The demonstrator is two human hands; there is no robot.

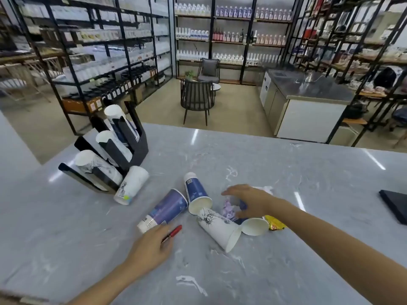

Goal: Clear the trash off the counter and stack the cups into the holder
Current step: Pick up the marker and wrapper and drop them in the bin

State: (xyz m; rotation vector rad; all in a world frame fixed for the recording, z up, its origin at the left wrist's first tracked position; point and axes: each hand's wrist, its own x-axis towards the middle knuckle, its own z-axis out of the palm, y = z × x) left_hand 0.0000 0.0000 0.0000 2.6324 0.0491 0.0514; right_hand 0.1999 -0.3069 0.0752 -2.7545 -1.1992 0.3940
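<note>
Left hand [152, 247]: fingers relaxed, resting on red marker [172, 233] beside fallen purple cup [164, 210]. Right hand [248, 200]: fingers spread over crumpled wrappers [230, 209], grasp cannot be told. Blue cup [197, 192], white printed cup [218, 227], white cup [255, 226] lie toppled mid-table [286, 172]. Yellow wrapper [274, 223] beside forearm. Black cup holder [132, 148] at far left edge, cups loaded; another white cup [132, 186] lies against it.

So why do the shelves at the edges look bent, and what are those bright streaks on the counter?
Head view: the wide-angle lens bows the shelving toward the frame edges; the white streaks on the counter are glare from lights overhead; the far bottles look soft and blurred, while the fallen cups near the right hand and left hand stay fairly sharp.
</note>
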